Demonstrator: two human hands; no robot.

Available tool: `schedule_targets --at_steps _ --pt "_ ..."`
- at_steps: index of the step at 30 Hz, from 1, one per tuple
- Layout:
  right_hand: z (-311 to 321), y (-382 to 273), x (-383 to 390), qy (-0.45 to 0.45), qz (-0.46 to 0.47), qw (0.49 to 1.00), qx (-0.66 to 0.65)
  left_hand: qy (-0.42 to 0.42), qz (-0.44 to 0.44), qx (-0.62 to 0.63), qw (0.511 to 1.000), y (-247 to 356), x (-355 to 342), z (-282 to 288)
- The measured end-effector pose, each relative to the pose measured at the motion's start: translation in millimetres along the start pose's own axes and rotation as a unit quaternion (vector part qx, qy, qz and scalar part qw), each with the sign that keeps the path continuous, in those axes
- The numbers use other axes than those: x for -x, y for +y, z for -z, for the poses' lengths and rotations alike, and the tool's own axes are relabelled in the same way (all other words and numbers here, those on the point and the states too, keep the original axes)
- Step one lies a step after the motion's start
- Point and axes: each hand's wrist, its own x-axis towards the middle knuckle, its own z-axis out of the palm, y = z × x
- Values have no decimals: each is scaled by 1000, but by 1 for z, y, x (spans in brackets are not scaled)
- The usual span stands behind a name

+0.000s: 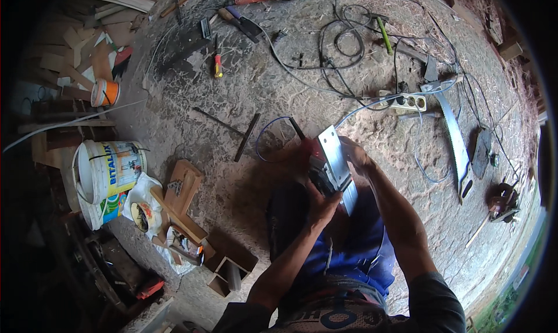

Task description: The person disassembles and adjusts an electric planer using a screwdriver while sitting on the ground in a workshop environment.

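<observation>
Power tool (332, 158) sitting before the person (343, 310), buckets (116, 166) standing off left, handsaw (456, 141) lying over right, power strip (405, 102) resting just left of it, screwdriver (218, 64) lying farther ahead on the floor (174, 129)

The rough grey floor (395, 150) carries it all, its surface cracked and mottled (blackened in patches toward the far left). Directly on it lie a red-and-yellow screwdriver (218, 66), a thin dark T-shaped bar (247, 138), loops of black cable (328, 61) and a pale power strip (407, 102). Farther right rests a long handsaw (454, 138), its dark handle end nearer the person.
</observation>
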Motion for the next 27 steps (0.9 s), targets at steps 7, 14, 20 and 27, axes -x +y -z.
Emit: schedule_targets --at_steps 7,14,20,27 --pt "-66 -81 -38 248 356 877 207 27 -39 -25 999 31 -19 -11" --pt "-252 -86 -104 -128 251 663 693 -279 132 -630 712 24 -16 -23" --pt "-291 -5 -180 46 364 375 851 50 -78 -539 837 112 -13 -7" --pt "-300 22 -176 -17 449 501 740 -11 -65 -600 797 100 -15 3"
